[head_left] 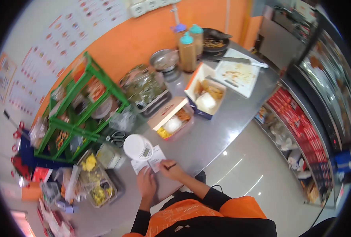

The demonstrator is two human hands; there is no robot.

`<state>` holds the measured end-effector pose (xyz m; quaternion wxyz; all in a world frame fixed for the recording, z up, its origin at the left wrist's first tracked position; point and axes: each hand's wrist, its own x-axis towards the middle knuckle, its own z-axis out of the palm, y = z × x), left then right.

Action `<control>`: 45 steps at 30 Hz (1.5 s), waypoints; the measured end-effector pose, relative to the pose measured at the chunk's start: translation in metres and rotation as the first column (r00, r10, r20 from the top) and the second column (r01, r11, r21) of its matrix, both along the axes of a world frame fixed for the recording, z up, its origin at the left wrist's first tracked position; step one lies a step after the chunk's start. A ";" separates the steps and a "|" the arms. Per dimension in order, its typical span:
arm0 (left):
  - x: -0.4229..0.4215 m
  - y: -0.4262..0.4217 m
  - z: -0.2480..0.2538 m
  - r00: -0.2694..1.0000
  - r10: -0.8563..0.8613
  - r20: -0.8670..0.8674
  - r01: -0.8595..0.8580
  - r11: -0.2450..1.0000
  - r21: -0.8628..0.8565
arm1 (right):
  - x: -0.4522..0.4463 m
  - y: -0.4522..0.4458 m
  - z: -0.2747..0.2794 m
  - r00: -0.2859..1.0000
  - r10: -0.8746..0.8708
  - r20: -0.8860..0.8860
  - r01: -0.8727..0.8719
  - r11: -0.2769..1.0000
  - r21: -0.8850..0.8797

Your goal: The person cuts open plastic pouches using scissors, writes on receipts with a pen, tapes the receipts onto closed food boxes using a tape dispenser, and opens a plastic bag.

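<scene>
My right hand (172, 170) is closed around a thin dark pen (170, 166), over a white slip of paper (157, 156) with printing on it. My left hand (146, 184) rests on the slip's near edge, fingers stretched forward and holding nothing. Just beyond the hands, a round white kitchen scale (137, 146) with a small display stands partly on the paper. Behind it to the right, an open meal box (169, 114) holds rice, a yellow food and brown pieces. A second open box (204, 100) contains rice and fried-looking food.
A green rack (86, 130) of ingredients stands left, with scissors (117, 138) and a food tub (98, 185) nearby. Farther back are a wrapped tray (146, 93), sauce bottles (187, 55), a pan (215, 41) and a knife (240, 61) on a cutting board (240, 75). Shelves (298, 138) stand right.
</scene>
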<state>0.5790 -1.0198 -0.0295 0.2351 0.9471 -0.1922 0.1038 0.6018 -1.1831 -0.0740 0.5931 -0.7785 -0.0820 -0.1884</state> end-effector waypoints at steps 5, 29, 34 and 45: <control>0.000 -0.035 -0.017 0.997 0.075 -0.001 -0.075 0.994 -0.082 | 0.015 -0.032 0.005 0.866 0.293 -0.406 -0.214 0.950 0.229; -0.010 -0.059 -0.022 0.930 0.351 0.109 -0.349 0.936 -0.038 | 0.052 0.000 0.005 1.000 -0.024 -0.015 0.019 0.961 -0.277; -0.011 -0.056 -0.032 0.929 0.353 0.112 -0.350 0.936 -0.044 | 0.051 0.003 0.001 0.999 0.009 0.031 0.001 0.950 -0.312; -0.013 -0.053 -0.033 0.941 0.319 0.115 -0.319 0.947 -0.021 | 0.049 -0.002 0.009 0.999 0.012 0.037 -0.005 0.981 -0.195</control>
